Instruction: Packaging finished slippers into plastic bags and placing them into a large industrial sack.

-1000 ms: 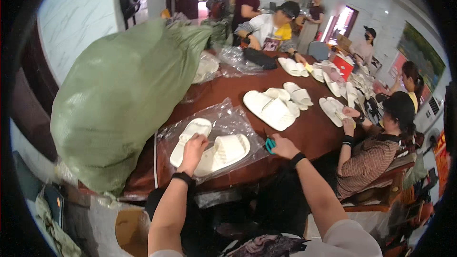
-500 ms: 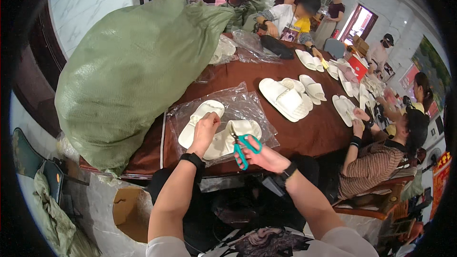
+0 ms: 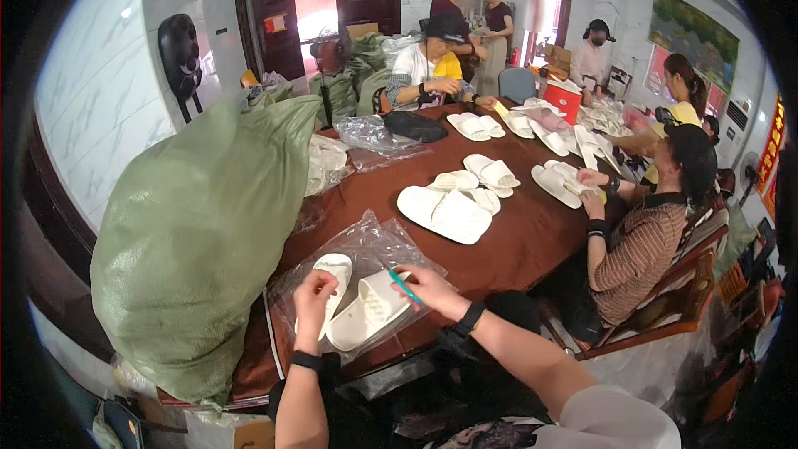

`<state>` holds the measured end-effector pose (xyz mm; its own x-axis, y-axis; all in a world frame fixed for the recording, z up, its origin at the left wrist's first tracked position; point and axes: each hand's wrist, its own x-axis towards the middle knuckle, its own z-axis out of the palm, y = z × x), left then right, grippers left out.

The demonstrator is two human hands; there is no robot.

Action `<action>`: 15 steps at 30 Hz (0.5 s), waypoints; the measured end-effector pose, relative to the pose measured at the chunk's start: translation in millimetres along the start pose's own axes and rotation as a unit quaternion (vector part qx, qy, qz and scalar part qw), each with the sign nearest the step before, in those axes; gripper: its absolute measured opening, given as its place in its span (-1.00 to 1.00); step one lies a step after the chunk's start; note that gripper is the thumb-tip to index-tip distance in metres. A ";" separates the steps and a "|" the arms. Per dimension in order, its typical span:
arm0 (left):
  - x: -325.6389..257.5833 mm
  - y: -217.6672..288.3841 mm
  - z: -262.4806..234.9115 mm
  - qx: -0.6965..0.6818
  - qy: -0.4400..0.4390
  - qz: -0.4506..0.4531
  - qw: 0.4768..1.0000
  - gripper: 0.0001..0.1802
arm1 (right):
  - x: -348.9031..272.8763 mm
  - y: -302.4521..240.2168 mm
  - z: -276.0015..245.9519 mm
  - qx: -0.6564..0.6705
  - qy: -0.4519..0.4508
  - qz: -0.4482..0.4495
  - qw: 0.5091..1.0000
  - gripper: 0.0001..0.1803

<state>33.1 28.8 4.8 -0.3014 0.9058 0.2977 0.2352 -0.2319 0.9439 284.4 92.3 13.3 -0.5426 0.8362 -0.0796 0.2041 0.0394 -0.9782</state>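
Both hands have drawn back toward the brown table's (image 3: 515, 249) near edge.
Left hand (image 3: 314, 293) grips a white slipper (image 3: 332, 274); right hand (image 3: 426, 287) pinches a teal tool (image 3: 405, 286) over clear plastic (image 3: 366, 241).

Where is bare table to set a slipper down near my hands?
Bare brown table lies right of the plastic sheet, below the white slipper pile. Another strip runs between the green sack and that pile. The far end is crowded with slippers.
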 end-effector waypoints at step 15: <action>-232.1 83.6 -233.2 -0.113 0.455 0.042 0.882 -0.93 | 21.2 68.2 -108.8 -0.656 0.047 0.008 0.753 -0.76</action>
<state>-92.8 -283.6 48.0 -0.9333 0.2456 0.2619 0.1325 -0.4425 0.8869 375.4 172.2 -34.2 -0.4850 0.8744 -0.0154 0.8725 0.4850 0.0593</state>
